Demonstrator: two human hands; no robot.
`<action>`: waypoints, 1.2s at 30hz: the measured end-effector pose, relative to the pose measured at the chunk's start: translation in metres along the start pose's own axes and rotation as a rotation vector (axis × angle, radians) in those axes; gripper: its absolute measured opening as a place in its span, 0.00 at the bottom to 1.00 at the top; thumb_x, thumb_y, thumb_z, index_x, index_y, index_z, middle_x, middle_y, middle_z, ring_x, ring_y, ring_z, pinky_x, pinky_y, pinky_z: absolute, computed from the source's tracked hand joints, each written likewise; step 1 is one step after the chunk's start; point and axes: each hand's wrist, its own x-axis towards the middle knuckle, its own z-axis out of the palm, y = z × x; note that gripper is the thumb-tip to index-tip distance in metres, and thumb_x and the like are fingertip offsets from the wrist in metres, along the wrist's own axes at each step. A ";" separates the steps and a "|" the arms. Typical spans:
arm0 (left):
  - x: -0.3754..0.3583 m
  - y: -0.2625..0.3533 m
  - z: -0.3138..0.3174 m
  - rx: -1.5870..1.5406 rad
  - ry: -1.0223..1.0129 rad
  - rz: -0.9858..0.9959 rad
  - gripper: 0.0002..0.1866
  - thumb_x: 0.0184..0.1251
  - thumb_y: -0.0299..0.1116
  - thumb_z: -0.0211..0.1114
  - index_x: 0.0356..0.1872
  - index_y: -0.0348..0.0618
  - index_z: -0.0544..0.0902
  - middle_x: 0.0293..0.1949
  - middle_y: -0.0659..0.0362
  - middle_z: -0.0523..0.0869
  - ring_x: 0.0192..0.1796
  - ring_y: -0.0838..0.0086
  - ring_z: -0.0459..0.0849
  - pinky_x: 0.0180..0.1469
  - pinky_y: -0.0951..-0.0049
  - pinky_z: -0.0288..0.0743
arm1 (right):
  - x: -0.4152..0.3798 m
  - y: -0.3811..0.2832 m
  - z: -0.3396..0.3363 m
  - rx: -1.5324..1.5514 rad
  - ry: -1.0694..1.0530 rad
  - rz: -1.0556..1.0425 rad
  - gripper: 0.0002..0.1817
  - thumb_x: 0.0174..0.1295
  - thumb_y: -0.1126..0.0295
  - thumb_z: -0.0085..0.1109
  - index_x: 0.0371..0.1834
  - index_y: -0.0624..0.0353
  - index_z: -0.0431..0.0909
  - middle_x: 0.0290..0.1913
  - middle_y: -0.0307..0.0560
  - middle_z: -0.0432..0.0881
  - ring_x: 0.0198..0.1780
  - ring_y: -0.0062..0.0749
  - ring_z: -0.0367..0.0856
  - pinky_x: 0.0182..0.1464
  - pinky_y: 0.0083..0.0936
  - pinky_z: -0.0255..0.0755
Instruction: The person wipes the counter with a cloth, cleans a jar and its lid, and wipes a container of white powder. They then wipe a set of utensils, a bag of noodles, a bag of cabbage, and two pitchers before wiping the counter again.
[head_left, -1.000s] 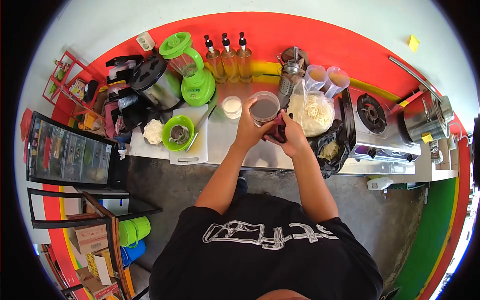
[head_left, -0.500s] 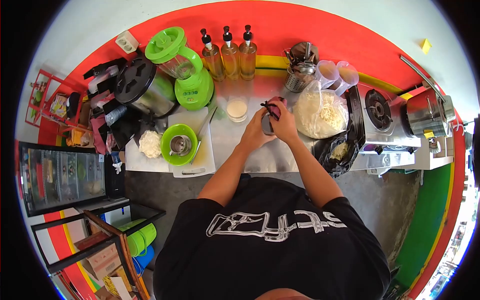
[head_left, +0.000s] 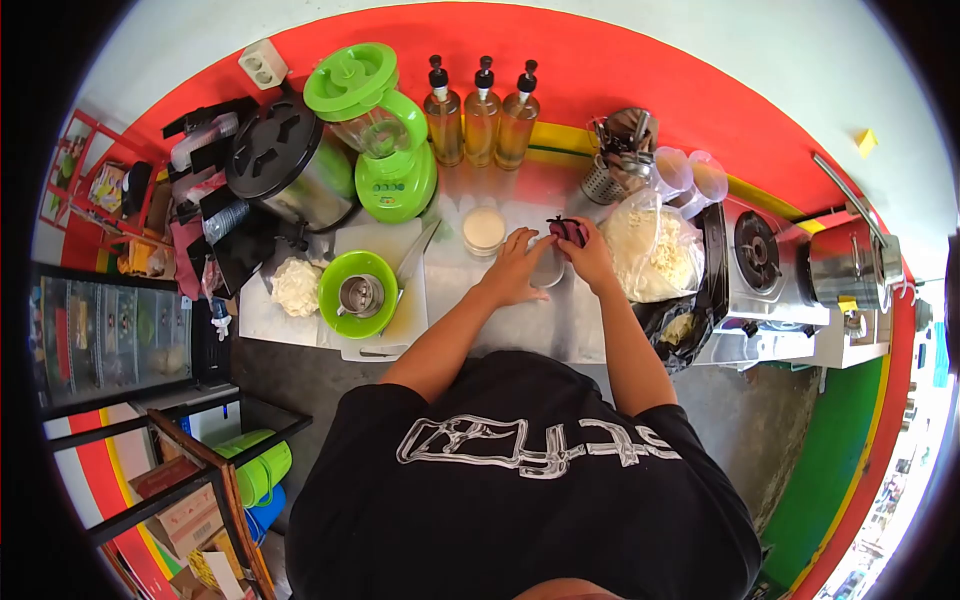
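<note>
1. the right grip (head_left: pixel 592 262) closes, fingers bent, on a small purple item (head_left: pixel 569 232) with black trim, held over the far side of a clear tub (head_left: pixel 549 270).
2. the left grip (head_left: pixel 512 274) is open and empty, fingers spread and thumb apart, at the tub's left side; whether the skin touches the rim cannot be told.
3. the tub appears to stand on the metal desk (head_left: pixel 565 328), between the two hands; what is in it, if anything, is hidden.
4. as things lie, the handling looks under way rather than finished: the purple item is in hand, not set down, and the tub is out on the desk. whether the item has been opened or emptied cannot be told.
5. just beyond the left fingers, a small jar (head_left: pixel 484 230) shows pale contents.
6. to the right, a clear bag (head_left: pixel 652 247) bulges with pale shreds, beside a black bag (head_left: pixel 672 330). how much has been used, the view does not say.
7. to the left, a metal cup (head_left: pixel 361 295) sits inside a green bowl (head_left: pixel 334 283) on a white board (head_left: pixel 408 322), a knife (head_left: pixel 416 252) alongside and a white mound (head_left: pixel 297 287) near.
8. behind, a green blender (head_left: pixel 397 184) stands upright beside three pump bottles (head_left: pixel 482 128).
</note>
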 end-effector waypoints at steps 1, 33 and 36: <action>0.000 0.005 -0.010 -0.011 0.031 0.006 0.52 0.43 0.40 0.84 0.74 0.53 0.67 0.69 0.48 0.70 0.76 0.47 0.61 0.75 0.45 0.58 | -0.001 0.000 0.001 0.009 -0.011 -0.018 0.33 0.57 0.68 0.73 0.67 0.58 0.72 0.55 0.54 0.84 0.55 0.42 0.84 0.59 0.33 0.76; 0.033 0.076 -0.102 -1.064 0.416 -0.015 0.43 0.52 0.30 0.81 0.70 0.41 0.68 0.66 0.54 0.76 0.70 0.67 0.75 0.73 0.65 0.68 | -0.068 -0.165 0.021 0.400 0.198 -0.457 0.28 0.72 0.74 0.57 0.75 0.58 0.64 0.70 0.49 0.71 0.71 0.35 0.70 0.73 0.29 0.62; 0.034 0.099 -0.099 -1.080 0.389 -0.024 0.43 0.53 0.34 0.81 0.70 0.39 0.67 0.64 0.54 0.77 0.68 0.68 0.76 0.72 0.66 0.69 | -0.054 -0.180 -0.014 0.724 0.003 -0.273 0.25 0.72 0.71 0.56 0.72 0.59 0.68 0.68 0.50 0.74 0.70 0.36 0.73 0.74 0.31 0.64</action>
